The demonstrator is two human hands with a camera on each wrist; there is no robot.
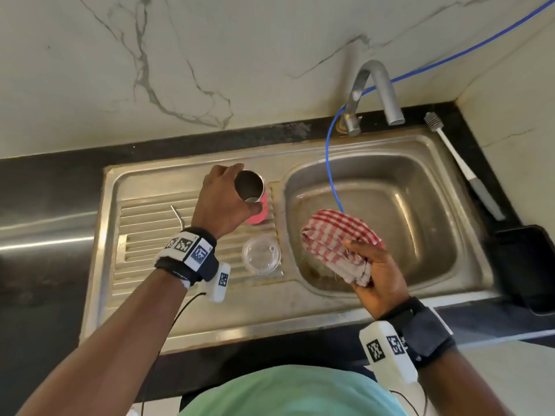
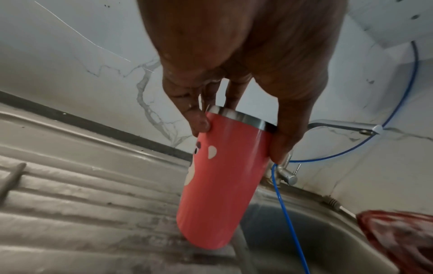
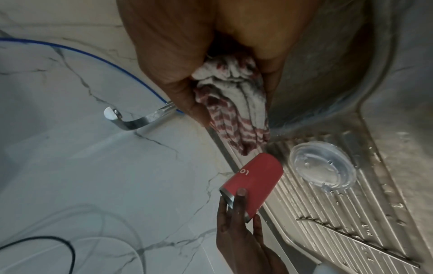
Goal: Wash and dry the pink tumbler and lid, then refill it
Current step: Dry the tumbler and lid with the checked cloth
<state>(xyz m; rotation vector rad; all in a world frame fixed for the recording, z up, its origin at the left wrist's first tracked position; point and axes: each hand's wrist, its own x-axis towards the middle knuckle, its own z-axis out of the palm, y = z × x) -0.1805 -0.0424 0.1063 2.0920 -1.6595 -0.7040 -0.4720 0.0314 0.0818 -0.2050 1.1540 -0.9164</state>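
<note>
Marble-veined wall tiles fill the top of the head view, and below them a stainless steel sink (image 1: 468, 274) with a ribbed draining board is set into a dark desk (image 1: 51, 187). Over the board, just left of centre, the left hand (image 1: 223, 202) pinches the pink steel-lined tumbler (image 1: 253, 198) by its metal rim, thumb on one side and fingers on the other, so that it hangs tilted with its base low over the ridges. The right hand (image 1: 377, 276), lower right of centre over the basin, has its fingers curled round a bunched red-and-white checked cloth (image 1: 338, 235). A clear round plastic lid (image 1: 261, 255) lies flat on the board below the tumbler, beaded with water. The likely slip is at the rim: wet fingers on smooth metal could let the tumbler drop and clatter, or knock the lid into the basin. Its pink body carries pale face-like markings and white lettering; the inside looks bare steel.
</note>
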